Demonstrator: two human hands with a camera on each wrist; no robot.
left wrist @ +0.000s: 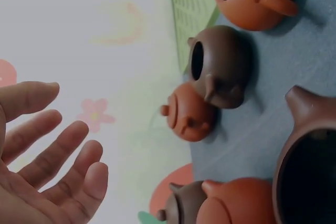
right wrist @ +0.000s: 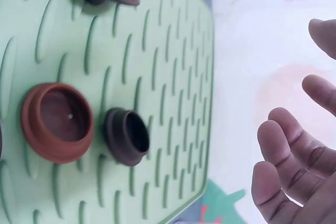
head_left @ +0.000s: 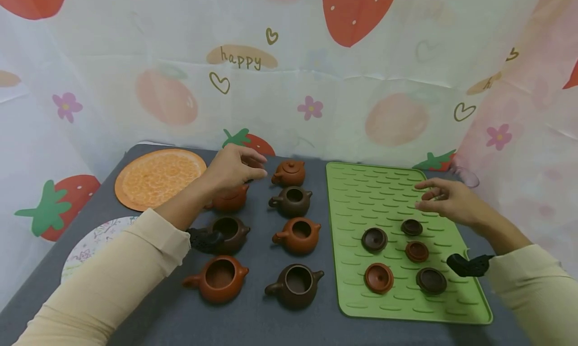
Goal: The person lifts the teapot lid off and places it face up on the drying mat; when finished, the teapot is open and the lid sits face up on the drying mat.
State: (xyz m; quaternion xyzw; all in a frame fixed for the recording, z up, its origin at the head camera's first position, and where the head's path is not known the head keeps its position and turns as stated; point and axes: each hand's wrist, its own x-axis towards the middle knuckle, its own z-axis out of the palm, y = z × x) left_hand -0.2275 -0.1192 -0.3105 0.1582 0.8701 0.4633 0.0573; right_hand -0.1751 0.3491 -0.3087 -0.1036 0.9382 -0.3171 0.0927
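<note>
Take the small dark lid as your reference; it lies on the green mat, lower than your right hand and on the near side of its fingers, apart from them; the right hand is clearly the nearer of the two; the lid is round, so no long axis governs the grip, but the right wrist view shows it hollow side up, and its rim is probably the surface to pinch; the red-brown lid sits just beside it, on your side; the brown teapot, second from the back in the right-hand column, stands uncovered on the tabletop, left of the mat; its long axis runs roughly left to right, handle left, spout right; your left hand is the nearer to this pot, poised above the lidded orange teapot and left of the small lidded teapot; note the pose: the left forearm reaches in from the lower left, fingers directed right; the right forearm enters from the right, fingers directed left over the mat; on both hands the fingers are apart, slightly bent, and hold nothing.
</note>
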